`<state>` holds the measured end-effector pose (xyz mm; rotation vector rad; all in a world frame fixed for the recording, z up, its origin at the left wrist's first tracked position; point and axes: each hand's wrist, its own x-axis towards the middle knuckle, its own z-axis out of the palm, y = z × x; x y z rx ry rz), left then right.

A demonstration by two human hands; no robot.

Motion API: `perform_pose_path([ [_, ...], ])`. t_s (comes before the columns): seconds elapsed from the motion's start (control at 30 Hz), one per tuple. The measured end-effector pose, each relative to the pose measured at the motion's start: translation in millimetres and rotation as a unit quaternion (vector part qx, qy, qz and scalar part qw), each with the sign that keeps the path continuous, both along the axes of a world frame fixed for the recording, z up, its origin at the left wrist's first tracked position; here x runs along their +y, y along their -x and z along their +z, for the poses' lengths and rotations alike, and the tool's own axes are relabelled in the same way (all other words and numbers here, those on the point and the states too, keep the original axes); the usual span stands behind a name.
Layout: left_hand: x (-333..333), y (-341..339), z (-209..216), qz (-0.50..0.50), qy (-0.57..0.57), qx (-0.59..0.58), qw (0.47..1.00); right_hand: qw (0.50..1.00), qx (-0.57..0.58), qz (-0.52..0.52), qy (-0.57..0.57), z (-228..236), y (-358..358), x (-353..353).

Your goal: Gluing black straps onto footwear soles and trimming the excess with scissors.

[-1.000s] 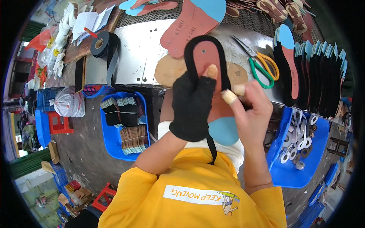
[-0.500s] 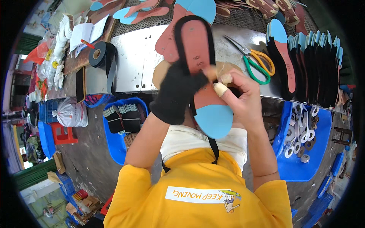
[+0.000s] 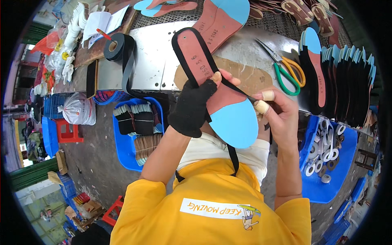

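My left hand, in a black fingerless glove, grips a shoe insole by its middle. The insole is reddish-brown with a light blue heel and a black edging strip around its toe end. My right hand, with tape on two fingertips, pinches the black edging strip against the insole's right edge. A loose length of the strip hangs down over my yellow apron.
A metal-topped bench carries a roll of black tape, green-and-orange scissors, a cardboard sole pattern and more insoles. A row of black insoles stands at right. Blue crates sit below on both sides.
The insole has swung so that its toe points up-left and its blue heel comes toward me. Both hands have shifted down along it, the right sliding along the strip at the edge.
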<state>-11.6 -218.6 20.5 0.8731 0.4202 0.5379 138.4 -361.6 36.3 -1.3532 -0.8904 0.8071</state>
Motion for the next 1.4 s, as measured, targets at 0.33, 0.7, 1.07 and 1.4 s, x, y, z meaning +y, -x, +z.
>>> perform_pose_path([
  [0.33, -19, 18, 6, -0.022, 0.08, 0.002, 0.997, 0.99, -0.117, -0.064, 0.047, -23, -82, 12],
  [0.7, -41, 66, -13, 0.094, 0.26, -0.109, 0.955, 0.926, -0.32, -0.097, 0.174, -35, -86, -25],
  [1.07, -54, 76, -23, 0.146, 0.242, -0.073, 0.957, 0.982, -0.031, 0.097, 0.159, -51, 55, -84],
  [1.4, -51, 82, -39, 0.109, 0.046, 0.04, 0.992, 0.985, -0.067, 0.07, 0.144, -66, 58, -98],
])
